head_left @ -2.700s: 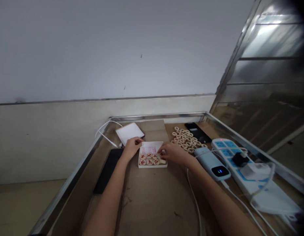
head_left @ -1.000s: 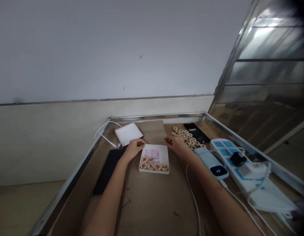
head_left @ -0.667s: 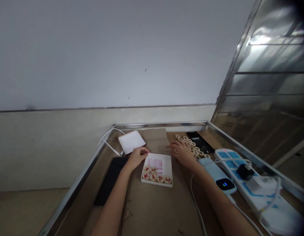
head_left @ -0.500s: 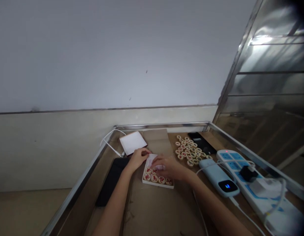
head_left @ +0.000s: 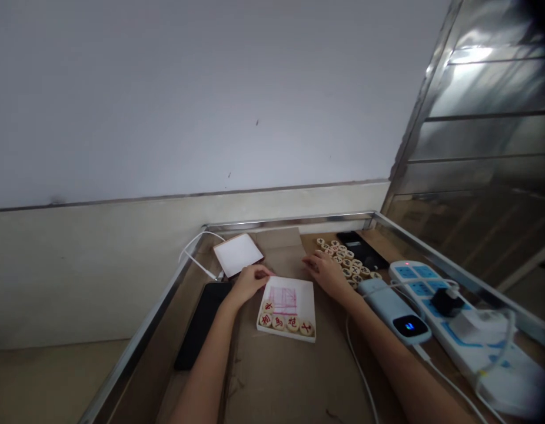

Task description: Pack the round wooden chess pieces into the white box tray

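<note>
A shallow white box [head_left: 308, 303] lies on the cardboard, with a row of round red-marked wooden pieces [head_left: 278, 322] along its near side and one more piece [head_left: 268, 306] above the row's left end. Pink lines show on its bare floor. My left hand [head_left: 250, 281] has its fingertips closed at the box's far left corner. Beyond the box's far right corner, my right hand [head_left: 326, 274] is beside a heap of round pieces [head_left: 343, 255], partly covering it. Its fingers are curled together; what they hold, if anything, is hidden.
A white lid-like tray [head_left: 238, 254] lies at the back left, a black tablet [head_left: 202, 324] nearer. At right are a black phone [head_left: 365, 250], a light blue power bank [head_left: 389, 309] and a power strip [head_left: 458, 347] with cables. A metal rail [head_left: 290, 222] edges the table.
My right hand has moved from over the box to the heap's left side. The second piece above the near row is gone from the box. My left hand stays at the corner.
</note>
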Demonstrator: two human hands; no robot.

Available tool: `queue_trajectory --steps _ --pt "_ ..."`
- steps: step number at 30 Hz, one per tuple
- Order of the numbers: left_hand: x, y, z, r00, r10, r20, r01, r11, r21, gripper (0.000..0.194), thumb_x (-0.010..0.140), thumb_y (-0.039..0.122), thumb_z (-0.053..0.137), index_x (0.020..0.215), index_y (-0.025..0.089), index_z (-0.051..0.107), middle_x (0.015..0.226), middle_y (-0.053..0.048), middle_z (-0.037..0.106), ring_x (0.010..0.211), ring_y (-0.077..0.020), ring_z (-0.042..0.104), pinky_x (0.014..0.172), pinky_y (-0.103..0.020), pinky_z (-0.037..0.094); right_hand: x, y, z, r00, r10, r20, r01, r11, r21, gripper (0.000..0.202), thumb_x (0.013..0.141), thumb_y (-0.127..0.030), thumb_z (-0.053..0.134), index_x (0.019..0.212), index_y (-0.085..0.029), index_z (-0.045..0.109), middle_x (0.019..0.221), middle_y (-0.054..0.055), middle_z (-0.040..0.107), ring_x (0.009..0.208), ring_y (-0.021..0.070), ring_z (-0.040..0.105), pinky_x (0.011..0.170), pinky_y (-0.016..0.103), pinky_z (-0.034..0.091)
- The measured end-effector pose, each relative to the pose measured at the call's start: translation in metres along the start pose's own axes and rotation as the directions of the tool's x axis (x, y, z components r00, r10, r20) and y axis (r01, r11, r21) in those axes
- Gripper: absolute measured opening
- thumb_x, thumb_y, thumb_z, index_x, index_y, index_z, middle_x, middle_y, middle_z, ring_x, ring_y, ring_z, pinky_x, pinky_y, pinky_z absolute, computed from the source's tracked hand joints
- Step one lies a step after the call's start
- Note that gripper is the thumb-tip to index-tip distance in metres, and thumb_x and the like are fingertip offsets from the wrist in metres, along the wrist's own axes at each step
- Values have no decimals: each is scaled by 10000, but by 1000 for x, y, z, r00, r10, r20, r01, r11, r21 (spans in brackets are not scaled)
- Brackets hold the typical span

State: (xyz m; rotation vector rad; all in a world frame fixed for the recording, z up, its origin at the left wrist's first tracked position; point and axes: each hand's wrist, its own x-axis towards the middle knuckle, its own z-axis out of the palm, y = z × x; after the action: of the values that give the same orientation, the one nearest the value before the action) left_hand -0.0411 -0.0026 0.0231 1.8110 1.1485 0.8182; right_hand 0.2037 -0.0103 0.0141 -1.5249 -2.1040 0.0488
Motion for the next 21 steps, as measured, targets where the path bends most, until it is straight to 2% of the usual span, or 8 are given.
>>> queue_trajectory --steps 3,5,7,9,11,13,17,21 --pt "0 -1 0 999 10 -31 -10 1000 13 172 697 215 586 783 96 674 765 -83 685 689 -159 603 626 -246 445 -5 5 -10 997 71 40 -58 962 -268 247 888 -301 453 961 -247 682 1135 86 593 1096 283 462 897 444 327" --pt "2 -3 0 997 16 -74 -14 1000 22 164 696 203 584 780 94 674 764 -87 686 696 -162 608 640 -251 450 -6 -1 -17 997 76 9 -70 952 -297 262 886 -287 449 1041 -268 660 1208 83 562 1122 303 439 894 458 318" --pt "3 -6 0 995 22 -100 -19 999 31 157 702 192 577 781 96 672 762 -85 687 698 -161 610 650 -253 453 -5 -14 -19 1000 26 -5 -26 975 -219 327 877 -234 453 1167 -294 592 1249 72 537 1126 285 442 904 440 325" --pt "4 -7 0 994 29 -108 -24 998 51 150 704 178 570 781 100 672 759 -79 686 692 -158 610 654 -254 454 -5 -33 -16 990 -115 84 119 992 -46 389 862 -171 456 1210 -317 552 1238 41 547 1109 233 470 920 390 343" --pt "4 -7 1 993 41 -111 -33 997 77 147 696 153 565 783 104 673 766 -72 687 698 -155 609 667 -255 456 -8 -52 -8 921 -321 220 285 942 179 359 846 -143 478 1145 -307 591 1179 11 583 1079 183 503 925 326 364" --pt "4 -5 2 993 52 -103 -42 995 92 153 687 128 558 784 109 674 779 -65 689 717 -155 610 688 -258 458 -12 -68 0 849 -446 282 348 875 337 287 828 -159 530 1080 -262 618 1123 11 609 1062 163 520 926 290 375" --pt "4 -1 2 998 33 -51 -29 996 82 145 692 137 554 779 115 668 783 -62 688 729 -160 612 703 -269 461 -16 -80 5 853 -443 275 317 859 401 223 778 -221 634 1001 -215 627 1044 24 643 1029 175 546 931 300 377" --pt "3 1 2 1000 0 -18 0 999 38 142 687 148 556 779 109 657 777 -68 680 696 -156 604 651 -256 455 -11 -69 -2 887 -385 255 253 867 430 235 739 -263 673 966 -212 643 988 25 657 904 162 582 828 273 418"
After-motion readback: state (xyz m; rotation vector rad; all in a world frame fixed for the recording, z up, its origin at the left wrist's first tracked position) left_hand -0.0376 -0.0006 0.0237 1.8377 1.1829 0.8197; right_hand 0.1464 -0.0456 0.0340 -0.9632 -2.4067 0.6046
